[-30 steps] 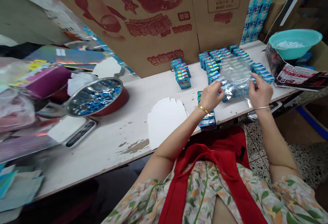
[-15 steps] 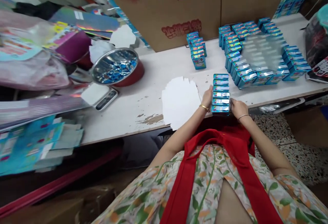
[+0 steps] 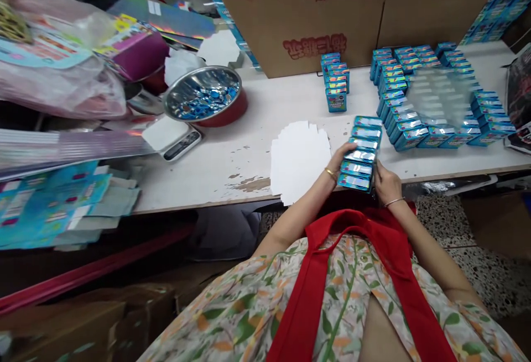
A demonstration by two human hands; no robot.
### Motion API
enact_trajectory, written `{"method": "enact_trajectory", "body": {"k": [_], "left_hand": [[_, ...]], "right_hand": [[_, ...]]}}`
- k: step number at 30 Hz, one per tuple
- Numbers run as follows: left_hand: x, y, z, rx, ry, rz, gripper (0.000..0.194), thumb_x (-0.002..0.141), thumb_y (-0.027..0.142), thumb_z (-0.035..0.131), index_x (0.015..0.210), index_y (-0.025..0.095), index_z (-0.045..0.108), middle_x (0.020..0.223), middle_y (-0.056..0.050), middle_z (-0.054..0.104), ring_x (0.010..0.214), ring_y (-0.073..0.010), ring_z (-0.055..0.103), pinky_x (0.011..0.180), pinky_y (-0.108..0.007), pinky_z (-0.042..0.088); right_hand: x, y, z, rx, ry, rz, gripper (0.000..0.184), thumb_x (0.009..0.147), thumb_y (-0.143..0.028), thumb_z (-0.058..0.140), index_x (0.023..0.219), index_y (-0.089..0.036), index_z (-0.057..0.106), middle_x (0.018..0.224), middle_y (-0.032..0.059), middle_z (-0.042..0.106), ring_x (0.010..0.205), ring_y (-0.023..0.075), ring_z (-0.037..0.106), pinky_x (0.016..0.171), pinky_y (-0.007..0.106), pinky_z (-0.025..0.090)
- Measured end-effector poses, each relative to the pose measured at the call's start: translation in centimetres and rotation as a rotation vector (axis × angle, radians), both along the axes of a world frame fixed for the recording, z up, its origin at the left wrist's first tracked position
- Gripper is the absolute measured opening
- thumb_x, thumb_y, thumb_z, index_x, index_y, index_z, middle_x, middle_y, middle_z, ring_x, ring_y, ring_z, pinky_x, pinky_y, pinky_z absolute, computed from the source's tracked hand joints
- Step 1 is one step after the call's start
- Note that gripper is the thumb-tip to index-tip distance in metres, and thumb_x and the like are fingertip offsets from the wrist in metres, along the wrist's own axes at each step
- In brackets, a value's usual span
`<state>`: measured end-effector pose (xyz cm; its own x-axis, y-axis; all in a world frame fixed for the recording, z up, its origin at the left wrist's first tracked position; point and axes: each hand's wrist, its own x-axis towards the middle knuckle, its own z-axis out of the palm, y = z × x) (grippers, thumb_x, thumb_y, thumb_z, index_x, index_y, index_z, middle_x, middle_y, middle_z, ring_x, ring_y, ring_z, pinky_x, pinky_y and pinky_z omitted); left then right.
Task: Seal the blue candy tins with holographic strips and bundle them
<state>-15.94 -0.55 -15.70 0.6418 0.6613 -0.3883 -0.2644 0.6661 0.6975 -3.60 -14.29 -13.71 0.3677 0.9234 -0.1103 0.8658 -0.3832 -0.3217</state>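
Observation:
A row of several small blue boxes is held at the table's front edge, slanting a little. My left hand grips the row from its left side, with the thumb over the top. From the right side, my right hand is closed against the same row; its fingertips are partly hidden behind the boxes. Left of the held row lies a stack of white card sheets. Further back stands a short row of similar blue boxes.
Many blue boxes stand grouped at the right, a translucent sheet over some. Leftward are a metal bowl of blue-wrapped pieces, a white scale and flat blue cartons. A large cardboard box stands behind.
The held row has gone from straight to slanted. My left thumb has come up over the boxes. The whole view has shifted slightly.

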Motion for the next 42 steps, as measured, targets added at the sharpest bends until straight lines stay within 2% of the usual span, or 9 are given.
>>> {"method": "enact_trajectory", "body": {"k": [4,6,10,14,17,22,25,34,42], "left_hand": [[-9.0,-0.2,2.9,-0.023,-0.076,0.18,0.047,0.07,0.054,0.076,0.103,0.021,0.069,0.094,-0.004,0.079,0.087,-0.0236,0.076,0.087,-0.041,0.062],[-13.9,-0.8,4.4,0.044,-0.02,0.372,0.043,0.073,0.057,0.07,0.102,0.024,0.07,0.096,-0.003,0.08,0.091,-0.0247,0.076,0.088,-0.042,0.063],[-22.2,-3.7,5.7,0.105,0.081,0.694,0.028,0.071,0.05,0.07,0.09,0.029,0.071,0.087,0.002,0.079,0.077,-0.0213,0.074,0.075,-0.037,0.066],[-26.7,-7.4,4.6,-0.048,0.075,0.835,0.031,0.065,0.044,0.079,0.087,0.024,0.07,0.076,0.003,0.076,0.067,-0.016,0.072,0.068,-0.03,0.065],[-27.5,-9.4,3.3,-0.193,0.095,0.808,0.036,0.06,0.04,0.083,0.087,0.021,0.07,0.073,0.002,0.076,0.06,-0.0158,0.07,0.057,-0.027,0.062],[-25.2,-10.3,2.0,-0.208,0.156,0.607,0.048,0.055,0.036,0.085,0.097,0.019,0.07,0.078,0.001,0.078,0.068,-0.022,0.075,0.064,-0.031,0.063],[-23.3,-9.7,1.6,-0.137,0.148,0.496,0.046,0.053,0.036,0.087,0.091,0.018,0.067,0.081,0.0,0.078,0.077,-0.0243,0.077,0.069,-0.03,0.062],[-21.1,-7.9,-0.6,0.005,0.3,0.284,0.083,0.054,0.033,0.09,0.132,0.02,0.064,0.117,-0.006,0.078,0.101,-0.0264,0.075,0.083,-0.031,0.058],[-20.5,-6.8,0.5,0.072,0.247,0.249,0.07,0.06,0.032,0.086,0.126,0.019,0.067,0.102,-0.003,0.079,0.086,-0.0212,0.074,0.078,-0.031,0.058]], "right_hand": [[-3.6,4.2,5.0,0.08,-0.14,0.258,0.059,0.101,-0.018,0.032,0.157,-0.018,0.049,0.092,0.0165,0.077,0.083,0.0249,0.07,0.075,0.036,0.046],[-6.2,7.4,5.8,0.051,-0.188,0.415,0.062,0.1,-0.012,0.027,0.159,-0.018,0.047,0.093,0.0176,0.076,0.088,0.0255,0.069,0.077,0.038,0.044],[-11.9,12.4,2.3,-0.106,-0.197,0.719,0.06,0.101,-0.006,0.026,0.156,-0.015,0.048,0.108,0.0178,0.075,0.101,0.0256,0.063,0.085,0.039,0.042],[-13.6,12.9,-3.1,-0.161,-0.132,0.806,0.056,0.1,-0.012,0.037,0.155,-0.012,0.046,0.126,0.0197,0.069,0.108,0.028,0.059,0.091,0.041,0.044],[-11.5,11.6,-5.6,-0.027,0.055,0.727,0.064,0.089,-0.013,0.052,0.152,-0.005,0.042,0.127,0.023,0.064,0.111,0.0325,0.057,0.099,0.047,0.047],[-9.0,10.5,-7.7,0.222,0.326,0.664,0.012,0.089,-0.015,0.049,0.092,-0.02,0.06,0.104,0.0161,0.065,0.101,0.0299,0.057,0.094,0.048,0.05],[-9.0,11.1,-8.4,0.274,0.417,0.635,0.013,0.089,-0.016,0.049,0.078,-0.024,0.053,0.093,0.0125,0.064,0.093,0.027,0.057,0.09,0.045,0.05],[-9.1,12.8,-6.8,0.394,0.628,0.501,0.02,0.093,-0.028,0.058,0.082,-0.02,0.072,0.094,0.0085,0.069,0.088,0.0218,0.062,0.083,0.038,0.051],[-7.5,13.7,-7.3,0.256,0.814,0.625,0.031,0.094,-0.045,0.058,0.091,-0.022,0.079,0.102,0.0081,0.076,0.098,0.0223,0.067,0.094,0.04,0.053]]}}
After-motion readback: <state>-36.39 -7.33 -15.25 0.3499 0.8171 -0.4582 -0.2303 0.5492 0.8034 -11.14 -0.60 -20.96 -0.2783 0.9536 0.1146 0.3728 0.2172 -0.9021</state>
